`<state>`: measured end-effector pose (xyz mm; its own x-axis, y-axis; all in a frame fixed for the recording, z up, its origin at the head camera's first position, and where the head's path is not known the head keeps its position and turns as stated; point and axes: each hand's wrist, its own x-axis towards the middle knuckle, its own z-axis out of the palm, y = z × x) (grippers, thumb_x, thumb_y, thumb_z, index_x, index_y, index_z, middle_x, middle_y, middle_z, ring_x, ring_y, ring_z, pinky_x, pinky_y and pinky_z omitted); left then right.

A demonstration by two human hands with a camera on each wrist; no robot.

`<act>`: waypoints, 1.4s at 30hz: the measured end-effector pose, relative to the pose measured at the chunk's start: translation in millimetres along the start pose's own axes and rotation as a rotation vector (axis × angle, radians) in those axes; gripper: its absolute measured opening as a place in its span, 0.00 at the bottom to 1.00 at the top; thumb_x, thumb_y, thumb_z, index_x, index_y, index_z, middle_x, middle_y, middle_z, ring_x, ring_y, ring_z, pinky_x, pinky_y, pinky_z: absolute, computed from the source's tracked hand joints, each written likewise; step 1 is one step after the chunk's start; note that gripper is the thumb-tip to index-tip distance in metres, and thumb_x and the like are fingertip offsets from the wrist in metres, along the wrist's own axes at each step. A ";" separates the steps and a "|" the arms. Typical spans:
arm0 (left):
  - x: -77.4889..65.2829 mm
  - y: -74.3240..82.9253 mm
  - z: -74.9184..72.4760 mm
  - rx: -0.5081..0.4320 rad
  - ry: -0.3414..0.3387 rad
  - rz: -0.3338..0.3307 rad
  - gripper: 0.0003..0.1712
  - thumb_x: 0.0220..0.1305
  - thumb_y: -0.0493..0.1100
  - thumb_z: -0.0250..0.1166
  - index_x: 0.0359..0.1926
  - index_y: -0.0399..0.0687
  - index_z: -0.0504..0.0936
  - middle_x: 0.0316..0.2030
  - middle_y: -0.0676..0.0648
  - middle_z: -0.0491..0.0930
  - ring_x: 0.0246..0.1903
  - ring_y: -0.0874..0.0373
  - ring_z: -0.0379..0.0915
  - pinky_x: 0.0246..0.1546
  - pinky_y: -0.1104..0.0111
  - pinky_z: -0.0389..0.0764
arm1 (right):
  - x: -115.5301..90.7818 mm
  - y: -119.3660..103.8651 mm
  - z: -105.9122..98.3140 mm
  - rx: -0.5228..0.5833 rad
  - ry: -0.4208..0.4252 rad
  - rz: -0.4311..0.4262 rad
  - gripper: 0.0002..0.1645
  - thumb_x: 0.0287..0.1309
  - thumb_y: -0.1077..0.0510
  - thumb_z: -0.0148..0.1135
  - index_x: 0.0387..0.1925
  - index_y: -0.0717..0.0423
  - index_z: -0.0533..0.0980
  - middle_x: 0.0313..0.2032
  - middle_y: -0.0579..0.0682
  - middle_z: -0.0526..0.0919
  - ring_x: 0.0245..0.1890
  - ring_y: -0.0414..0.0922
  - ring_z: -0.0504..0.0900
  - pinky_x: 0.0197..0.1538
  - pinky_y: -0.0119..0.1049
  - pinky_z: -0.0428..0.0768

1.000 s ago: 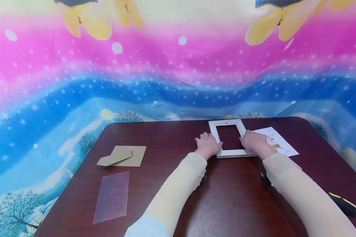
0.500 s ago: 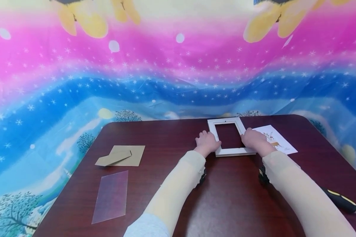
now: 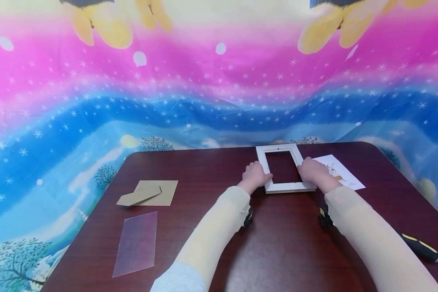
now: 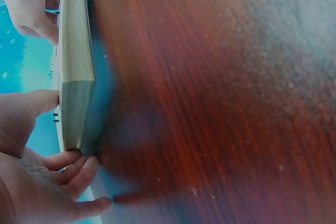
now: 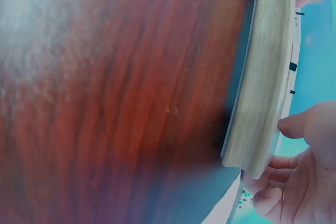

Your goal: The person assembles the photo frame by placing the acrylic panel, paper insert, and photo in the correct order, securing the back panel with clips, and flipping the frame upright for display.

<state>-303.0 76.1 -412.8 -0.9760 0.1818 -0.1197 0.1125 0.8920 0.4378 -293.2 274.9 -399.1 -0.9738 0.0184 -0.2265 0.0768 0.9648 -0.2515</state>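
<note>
A white picture frame [image 3: 288, 187], its middle opening bare to the table, is at the back of the table. My left hand [image 3: 254, 176] holds its left side, the thumb over the face and the other fingers at the outer edge. On the opposite side my right hand [image 3: 316, 172] grips the frame the same way. Both wrist views show the frame's pale wooden edge [image 4: 76, 40], with thumb and fingers on either face of it. Partly behind the right hand lies a white card [image 3: 346, 176] with a printed deer-like picture.
On the left lie a tan backing board [image 3: 168, 194] with a stand flap and, nearer, a clear sheet [image 3: 136, 245]. A black and yellow handle [image 3: 421, 247] shows beside the right forearm. A printed cloth [image 3: 204, 101] hangs behind the table [image 3: 277, 251].
Both hands stay on the frame, which keeps almost the same place. The left hand's fingers have drawn in slightly toward its side. The head view has shifted a little.
</note>
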 end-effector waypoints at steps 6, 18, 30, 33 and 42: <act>-0.8 -6.0 -6.3 -0.268 -0.042 0.014 0.44 0.64 0.53 0.65 0.68 0.32 0.56 0.46 0.40 0.77 0.46 0.51 0.76 0.46 0.64 0.75 | -4.3 3.4 -7.5 0.069 0.031 -0.021 0.30 0.72 0.54 0.39 0.51 0.84 0.59 0.42 0.76 0.73 0.41 0.65 0.77 0.41 0.56 0.75; -0.3 -34.1 -20.0 -0.837 -0.198 0.042 0.32 0.58 0.42 0.71 0.58 0.37 0.64 0.37 0.42 0.82 0.36 0.51 0.82 0.44 0.61 0.78 | -23.3 5.2 -15.5 0.177 0.139 -0.113 0.27 0.71 0.50 0.48 0.44 0.77 0.64 0.30 0.64 0.75 0.29 0.55 0.76 0.33 0.47 0.73; -12.9 -52.8 -40.0 -0.899 -0.328 0.039 0.40 0.61 0.38 0.68 0.69 0.34 0.59 0.41 0.41 0.82 0.30 0.56 0.79 0.46 0.56 0.79 | -44.8 -5.1 -24.8 0.322 0.165 -0.221 0.27 0.67 0.52 0.56 0.48 0.76 0.65 0.32 0.64 0.78 0.29 0.53 0.78 0.31 0.44 0.74; -19.7 -58.4 -43.1 -0.895 -0.339 0.054 0.40 0.61 0.37 0.67 0.69 0.33 0.58 0.41 0.40 0.81 0.29 0.57 0.78 0.47 0.54 0.78 | -50.6 -7.2 -26.7 0.398 0.112 -0.253 0.29 0.68 0.54 0.55 0.53 0.78 0.62 0.32 0.63 0.79 0.25 0.52 0.79 0.29 0.42 0.76; -41.9 -74.7 -55.0 -0.881 -0.359 0.109 0.40 0.62 0.34 0.65 0.69 0.31 0.55 0.42 0.37 0.79 0.29 0.56 0.77 0.45 0.53 0.79 | -67.5 -14.5 -23.3 0.485 0.027 -0.307 0.34 0.69 0.53 0.54 0.60 0.79 0.60 0.20 0.49 0.75 0.17 0.51 0.75 0.17 0.36 0.68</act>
<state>-280.8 -20.9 -391.5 -0.8367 0.4919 -0.2409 -0.1244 0.2577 0.9582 -233.6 265.8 -358.2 -0.9716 -0.2308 -0.0525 -0.1272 0.6963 -0.7064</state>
